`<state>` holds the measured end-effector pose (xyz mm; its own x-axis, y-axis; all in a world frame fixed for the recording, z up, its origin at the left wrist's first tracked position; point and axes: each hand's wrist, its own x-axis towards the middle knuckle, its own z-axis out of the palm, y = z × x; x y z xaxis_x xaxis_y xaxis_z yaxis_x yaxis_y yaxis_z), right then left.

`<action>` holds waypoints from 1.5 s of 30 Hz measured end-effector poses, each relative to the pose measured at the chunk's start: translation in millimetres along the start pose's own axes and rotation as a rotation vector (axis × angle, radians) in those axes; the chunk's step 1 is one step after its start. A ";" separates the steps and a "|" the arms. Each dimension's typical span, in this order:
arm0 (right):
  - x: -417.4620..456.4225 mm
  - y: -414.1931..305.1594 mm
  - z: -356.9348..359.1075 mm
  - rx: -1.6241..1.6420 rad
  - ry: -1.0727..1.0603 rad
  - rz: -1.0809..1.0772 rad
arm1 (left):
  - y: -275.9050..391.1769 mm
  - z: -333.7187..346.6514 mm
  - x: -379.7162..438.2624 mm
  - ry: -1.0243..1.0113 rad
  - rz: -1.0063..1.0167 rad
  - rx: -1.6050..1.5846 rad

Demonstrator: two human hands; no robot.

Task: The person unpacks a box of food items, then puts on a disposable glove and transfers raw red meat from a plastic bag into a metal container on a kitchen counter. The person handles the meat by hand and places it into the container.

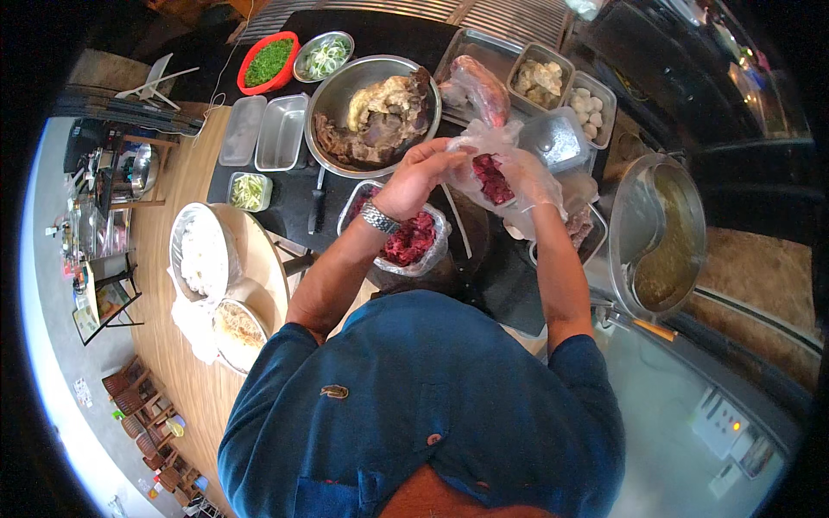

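My left hand (424, 171), with a metal watch at its wrist, pinches the edge of a clear plastic bag (482, 136). Dark red sliced raw meat (493, 180) shows in the bag's opening. On the other side, my right hand (532, 181) is wrapped in the thin plastic and supports the meat from the right; its fingers are mostly hidden. Below my left forearm stands a plastic-lined container (439, 259) of more raw red meat. A large steel bowl (317, 146) of cooked meat chunks sits just beyond my left hand.
A knife (317, 206) lies left of the meat container. A wrapped meat piece (482, 90) rests on a steel tray at the back. To the right is a divided pot of broth (670, 246). Noodle bowls (197, 249) stand on a round stool at left.
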<state>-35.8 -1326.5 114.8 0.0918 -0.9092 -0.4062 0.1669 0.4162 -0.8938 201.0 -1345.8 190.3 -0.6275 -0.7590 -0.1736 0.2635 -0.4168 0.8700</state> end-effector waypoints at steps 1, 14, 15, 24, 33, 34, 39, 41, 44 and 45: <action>-6.4 -1.2 -1.4 0.108 0.008 0.036 | 3.7 -1.1 1.6 0.019 0.010 -0.054; -17.4 32.7 5.4 -0.315 0.345 -0.100 | -206.7 -178.6 175.0 0.225 0.073 0.554; -5.8 35.1 22.4 -0.313 0.287 -0.190 | -223.5 -244.4 180.1 0.164 0.231 0.590; -6.1 59.0 -13.1 -0.311 0.439 -0.276 | -204.8 -113.4 186.5 0.089 0.091 1.351; -14.6 76.6 -5.1 -0.244 0.445 -0.291 | -103.6 -6.6 111.3 0.148 -0.181 0.413; -21.6 78.6 -4.7 -0.231 0.441 -0.284 | -106.5 -2.4 105.0 0.103 -0.251 0.347; -34.8 73.7 -13.0 -0.170 0.407 -0.249 | -127.4 17.4 78.8 -0.067 -0.295 0.086; -37.4 75.7 -16.6 -0.163 0.409 -0.241 | -115.6 31.7 72.4 -0.099 -0.317 0.086; -39.1 78.6 -15.4 -0.166 0.392 -0.232 | -112.4 33.2 68.2 -0.154 -0.279 0.217; -39.9 80.5 -13.2 -0.168 0.385 -0.228 | -115.2 30.5 68.7 -0.106 -0.285 0.132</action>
<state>-39.0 -1256.9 56.6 -0.3042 -0.9295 -0.2088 -0.0233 0.2264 -0.9738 105.2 -1334.7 92.2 -0.7370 -0.5618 -0.3757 -0.0267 -0.5312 0.8468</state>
